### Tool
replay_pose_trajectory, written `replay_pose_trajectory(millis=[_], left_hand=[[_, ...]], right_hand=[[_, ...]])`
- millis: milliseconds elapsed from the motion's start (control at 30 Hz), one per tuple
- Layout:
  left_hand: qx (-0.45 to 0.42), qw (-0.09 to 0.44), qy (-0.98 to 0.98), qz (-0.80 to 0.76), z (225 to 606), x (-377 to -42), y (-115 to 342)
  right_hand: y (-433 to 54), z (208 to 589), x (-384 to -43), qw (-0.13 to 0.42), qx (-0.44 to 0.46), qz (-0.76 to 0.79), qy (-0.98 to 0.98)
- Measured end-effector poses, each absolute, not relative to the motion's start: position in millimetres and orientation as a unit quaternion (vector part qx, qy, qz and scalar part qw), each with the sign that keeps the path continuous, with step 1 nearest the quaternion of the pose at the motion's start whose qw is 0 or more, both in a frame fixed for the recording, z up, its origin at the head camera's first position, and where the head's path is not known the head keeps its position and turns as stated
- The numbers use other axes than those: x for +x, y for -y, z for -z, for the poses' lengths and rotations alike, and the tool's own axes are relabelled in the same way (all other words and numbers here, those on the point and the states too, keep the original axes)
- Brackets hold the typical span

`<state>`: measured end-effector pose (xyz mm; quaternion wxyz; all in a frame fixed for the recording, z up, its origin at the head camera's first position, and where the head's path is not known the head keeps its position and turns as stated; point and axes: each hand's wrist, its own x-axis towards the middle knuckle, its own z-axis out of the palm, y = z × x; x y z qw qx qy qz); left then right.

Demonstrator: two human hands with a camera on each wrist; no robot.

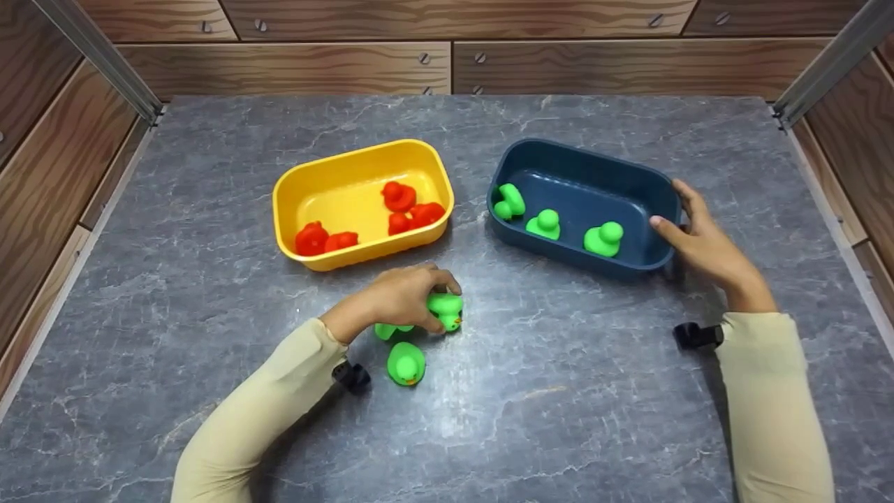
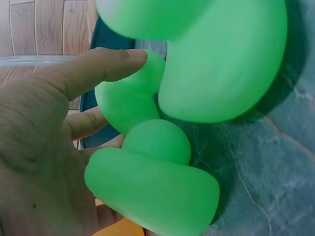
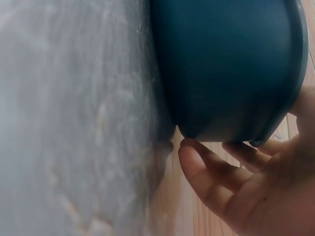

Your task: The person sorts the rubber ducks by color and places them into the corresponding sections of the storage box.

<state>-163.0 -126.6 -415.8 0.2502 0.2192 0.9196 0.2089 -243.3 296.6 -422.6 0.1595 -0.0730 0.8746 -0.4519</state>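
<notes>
In the head view my left hand (image 1: pixel 405 297) curls its thumb and fingers round a green rubber duck (image 1: pixel 445 304) on the grey table. Partly hidden under that hand lies a second green duck (image 1: pixel 392 330), also large in the left wrist view, where the left hand (image 2: pixel 44 128) has its palm beside it. Nearer the front edge sits a third green duck (image 1: pixel 406 365). My right hand (image 1: pixel 716 248) grips the right end of a dark blue bin (image 1: pixel 594 157), thumb over the rim and fingers outside. Several green ducks (image 1: pixel 604 239) are inside this bin.
Left of the blue bin stands a yellow bin (image 1: pixel 349 157) holding several red ducks (image 1: pixel 399 197). Wood-patterned panels (image 1: pixel 335 66) border the grey marbled table (image 1: pixel 559 405) at the back and sides. Metal posts (image 1: pixel 814 91) rise at the back corners.
</notes>
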Motion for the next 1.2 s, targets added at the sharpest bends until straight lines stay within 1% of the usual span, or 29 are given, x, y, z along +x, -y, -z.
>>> replay_pose_trajectory(millis=[467,867,1200], left_hand=[[0.228,0.239,-0.914,-0.235,409.2,-160.0,124.3],[0.249,0.191,-0.893,-0.323,407.0,-154.9,122.0],[0.233,0.158,-0.866,-0.412,404.7,-152.2,117.2]], right_hand=[[-296.6,421.2,-242.9,0.156,-0.069,0.45,-0.877],[-295.5,422.4,-243.4,0.155,-0.066,0.453,-0.875],[-295.3,422.7,-243.9,0.159,-0.067,0.464,-0.869]])
